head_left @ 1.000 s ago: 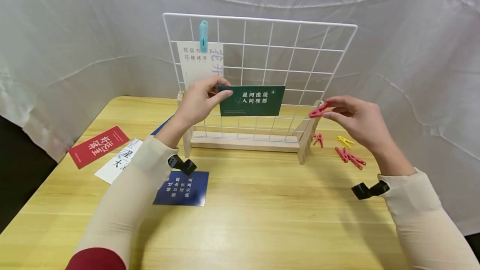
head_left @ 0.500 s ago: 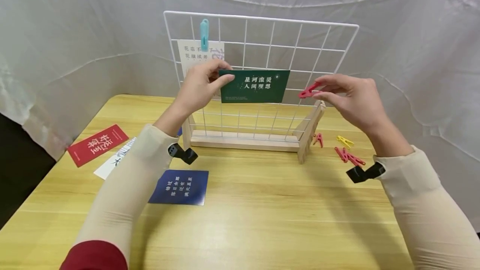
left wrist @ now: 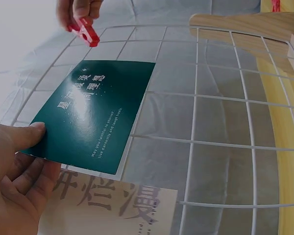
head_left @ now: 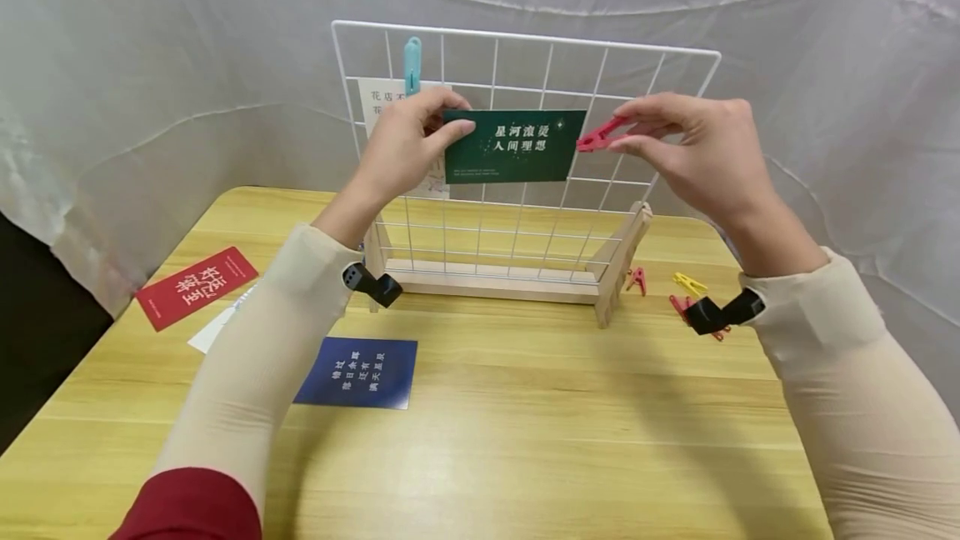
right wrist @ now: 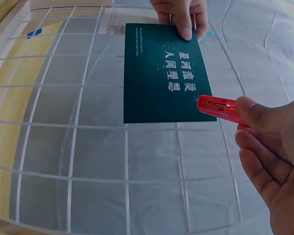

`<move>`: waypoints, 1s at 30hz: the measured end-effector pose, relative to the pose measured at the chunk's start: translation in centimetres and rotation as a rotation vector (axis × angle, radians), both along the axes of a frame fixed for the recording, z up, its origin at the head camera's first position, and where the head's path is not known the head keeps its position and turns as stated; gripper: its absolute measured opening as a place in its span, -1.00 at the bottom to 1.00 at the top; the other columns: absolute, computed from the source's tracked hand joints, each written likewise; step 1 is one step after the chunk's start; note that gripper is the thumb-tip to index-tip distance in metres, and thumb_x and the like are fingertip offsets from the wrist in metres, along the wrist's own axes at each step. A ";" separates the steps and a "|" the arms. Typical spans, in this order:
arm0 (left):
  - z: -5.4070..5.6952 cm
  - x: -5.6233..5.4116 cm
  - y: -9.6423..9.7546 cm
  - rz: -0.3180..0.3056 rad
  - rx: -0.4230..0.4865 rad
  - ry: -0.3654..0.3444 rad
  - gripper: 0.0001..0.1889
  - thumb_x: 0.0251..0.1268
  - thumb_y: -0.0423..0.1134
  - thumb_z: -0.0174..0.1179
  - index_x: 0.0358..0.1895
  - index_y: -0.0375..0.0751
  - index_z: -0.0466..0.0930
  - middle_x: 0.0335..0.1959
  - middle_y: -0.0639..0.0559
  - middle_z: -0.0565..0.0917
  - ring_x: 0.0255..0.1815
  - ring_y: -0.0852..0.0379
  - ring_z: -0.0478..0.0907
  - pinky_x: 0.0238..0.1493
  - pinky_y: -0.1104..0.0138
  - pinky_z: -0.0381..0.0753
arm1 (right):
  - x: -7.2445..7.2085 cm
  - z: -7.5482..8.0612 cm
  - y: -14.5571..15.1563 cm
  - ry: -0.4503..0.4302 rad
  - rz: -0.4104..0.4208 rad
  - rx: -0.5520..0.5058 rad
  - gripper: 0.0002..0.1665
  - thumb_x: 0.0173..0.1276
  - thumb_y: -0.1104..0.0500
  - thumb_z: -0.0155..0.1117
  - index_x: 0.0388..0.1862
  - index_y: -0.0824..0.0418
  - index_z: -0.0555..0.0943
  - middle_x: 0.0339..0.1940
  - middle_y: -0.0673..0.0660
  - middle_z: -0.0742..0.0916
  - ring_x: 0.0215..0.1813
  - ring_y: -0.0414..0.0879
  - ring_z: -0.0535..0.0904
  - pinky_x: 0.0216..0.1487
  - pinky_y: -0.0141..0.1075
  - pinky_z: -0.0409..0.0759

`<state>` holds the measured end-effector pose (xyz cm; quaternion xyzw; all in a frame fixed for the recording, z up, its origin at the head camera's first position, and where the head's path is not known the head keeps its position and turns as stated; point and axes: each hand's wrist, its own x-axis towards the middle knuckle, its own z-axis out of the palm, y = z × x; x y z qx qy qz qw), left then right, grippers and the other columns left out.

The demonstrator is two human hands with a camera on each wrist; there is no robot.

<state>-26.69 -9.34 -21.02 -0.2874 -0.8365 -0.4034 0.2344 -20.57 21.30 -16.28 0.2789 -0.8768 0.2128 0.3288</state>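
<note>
My left hand [head_left: 408, 140] pinches the left end of a dark green card [head_left: 517, 158] with white writing, thumb in front and fingers behind. The card stands in front of the white wire grid [head_left: 555, 240], level with its upper half. In my right hand [head_left: 701, 144] a red clothespin [head_left: 600, 137] is pinched between thumb and fingers, its tip near the card's right edge. Seen from the right wrist, the clothespin [right wrist: 220, 107] overlaps the card's corner. A white card [head_left: 378, 94] hangs at the grid's upper left under a light blue clip [head_left: 412, 65], partly hidden by my left hand.
Wooden feet [head_left: 624, 265] hold the grid up on the table. A red card [head_left: 197, 288], a partly covered white card [head_left: 213, 327] and a blue card [head_left: 360, 373] lie at left. On the right lie a yellow clothespin [head_left: 690, 282] and several red ones [head_left: 637, 281].
Both hands have risen along the grid, the left with the green card, the right with the red clothespin. The right hand has also moved left, bringing the clothespin close to the card.
</note>
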 end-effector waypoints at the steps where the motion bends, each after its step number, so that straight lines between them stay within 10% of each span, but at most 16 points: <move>1: 0.1 0.0 0.0 0.003 0.001 0.000 -0.76 0.40 -0.17 0.20 0.00 -0.20 0.63 -0.35 0.00 0.63 -0.44 0.15 0.40 -0.39 0.38 0.35 | -0.1 0.2 -0.2 0.003 0.000 0.005 -0.73 0.15 0.20 0.51 -0.15 0.23 0.76 -0.31 0.07 0.80 -0.39 -0.66 0.51 -0.43 -0.59 0.43; 15: 1.1 -0.7 0.4 0.008 0.029 0.019 -0.74 0.38 -0.15 0.22 0.01 -0.19 0.65 -0.48 -0.03 0.57 -0.52 0.13 0.36 -0.45 0.37 0.30 | -1.0 3.7 -3.9 0.025 -0.031 0.088 -0.81 0.23 0.14 0.47 -0.22 0.21 0.78 -0.30 0.04 0.79 -0.43 -0.68 0.45 -0.35 -0.58 0.43; 30: 1.6 -0.5 1.5 0.184 -0.006 0.026 -0.74 0.35 -0.12 0.23 0.02 -0.11 0.69 -0.27 0.00 0.74 -0.39 0.25 0.60 -0.29 0.46 0.57 | -2.5 6.4 -7.4 -0.099 -0.063 0.197 -0.86 0.34 0.14 0.37 -0.24 0.21 0.72 -0.28 0.02 0.79 -0.28 -0.20 0.70 -0.27 -0.51 0.45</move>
